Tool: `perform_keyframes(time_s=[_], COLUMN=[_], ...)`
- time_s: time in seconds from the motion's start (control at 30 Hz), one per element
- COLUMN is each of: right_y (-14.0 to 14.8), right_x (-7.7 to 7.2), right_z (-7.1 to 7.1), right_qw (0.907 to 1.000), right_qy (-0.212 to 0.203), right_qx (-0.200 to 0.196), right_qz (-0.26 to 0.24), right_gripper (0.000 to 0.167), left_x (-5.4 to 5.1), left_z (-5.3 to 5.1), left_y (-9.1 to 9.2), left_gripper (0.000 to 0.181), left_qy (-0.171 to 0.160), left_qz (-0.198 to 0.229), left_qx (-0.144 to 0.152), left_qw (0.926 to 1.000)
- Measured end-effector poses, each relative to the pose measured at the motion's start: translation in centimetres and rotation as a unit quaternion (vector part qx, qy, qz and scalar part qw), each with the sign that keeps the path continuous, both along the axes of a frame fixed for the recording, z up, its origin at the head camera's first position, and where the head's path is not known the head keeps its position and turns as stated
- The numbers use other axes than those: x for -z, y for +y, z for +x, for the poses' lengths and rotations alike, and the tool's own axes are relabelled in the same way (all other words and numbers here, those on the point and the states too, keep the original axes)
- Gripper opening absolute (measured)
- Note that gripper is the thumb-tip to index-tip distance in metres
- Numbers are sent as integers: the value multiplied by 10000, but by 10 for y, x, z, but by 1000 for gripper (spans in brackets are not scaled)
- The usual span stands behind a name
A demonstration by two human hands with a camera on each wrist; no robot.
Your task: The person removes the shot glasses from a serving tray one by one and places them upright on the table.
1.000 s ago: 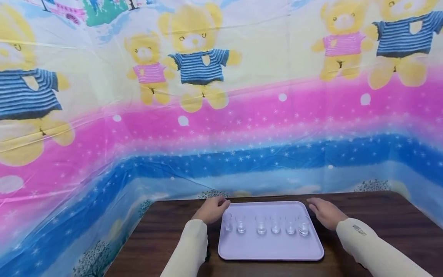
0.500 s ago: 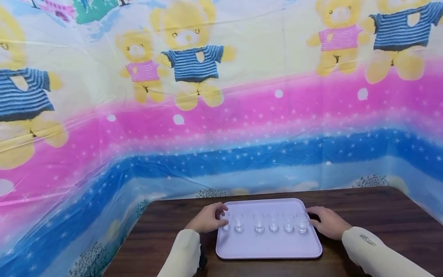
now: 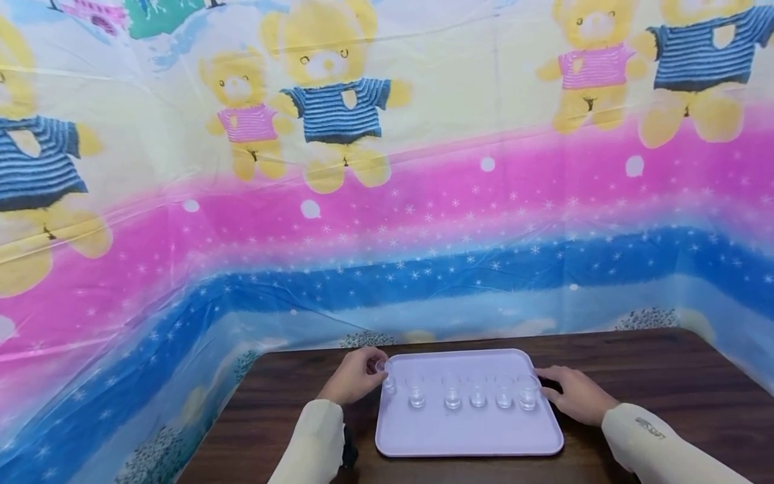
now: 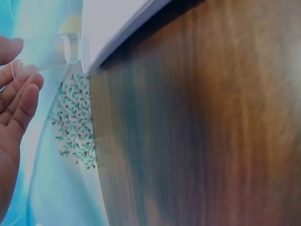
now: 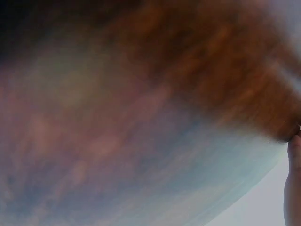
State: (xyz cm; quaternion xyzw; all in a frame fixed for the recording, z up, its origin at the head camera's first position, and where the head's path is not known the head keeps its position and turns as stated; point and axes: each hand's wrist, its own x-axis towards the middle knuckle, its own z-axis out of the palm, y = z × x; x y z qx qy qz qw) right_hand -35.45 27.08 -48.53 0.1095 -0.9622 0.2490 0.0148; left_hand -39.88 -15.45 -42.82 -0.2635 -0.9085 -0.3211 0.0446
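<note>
My left hand [image 3: 353,376] pinches a small clear glass [image 4: 49,51] between thumb and fingers near its rim. The glass is tilted at the tray's left edge; its base [image 3: 390,386] points toward the tray, and whether it touches is unclear. A row of several similar glasses [image 3: 452,398] stands upright on the pale lilac tray [image 3: 468,433], seemingly with a little clear liquid in the bottom. At the tray's right edge is my right hand [image 3: 577,393], finger and thumb spread beside the end glass [image 3: 527,398]. Contact there cannot be made out. The right wrist view is mostly blurred.
The tray lies on a dark brown wooden table [image 3: 290,417]. Behind and along the left hangs a printed curtain [image 3: 447,181] with teddy bears, pink and blue bands. A dark band [image 3: 349,447] shows at my left wrist.
My left hand has reached the leftmost glass, gripped it and shifted it slightly outward, tipping it. My right hand has come down to the tray's right edge. The other glasses have stayed in place.
</note>
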Motion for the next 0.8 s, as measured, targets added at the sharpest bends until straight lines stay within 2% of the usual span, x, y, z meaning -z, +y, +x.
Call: perform_keyframes(time_s=[0.17,0.3,0.43,0.8], right_y=[2,3,4,6], right_x=[-6,-5,-1,-5], right_z=[1,0,-1,-1], right_qw=[9999,9999,9998,9995], right_qy=[-22,-50,-84,-144], right_qx=[-39,6,63,187], right_qz=[-100,-121,-152,-215], right_gripper=[50,47,46,43], left_x=[-1,1,6,9], left_z=[-12,-20,-28,-45], left_y=[-8,-13,-13,-3], left_gripper=[23,21,18,29], left_qy=[367,642,494,-153], left_qz=[30,21,-17,-215], left_qx=[-249,-696,-1210,-1592], left_qw=[9990,9955,9914,9869])
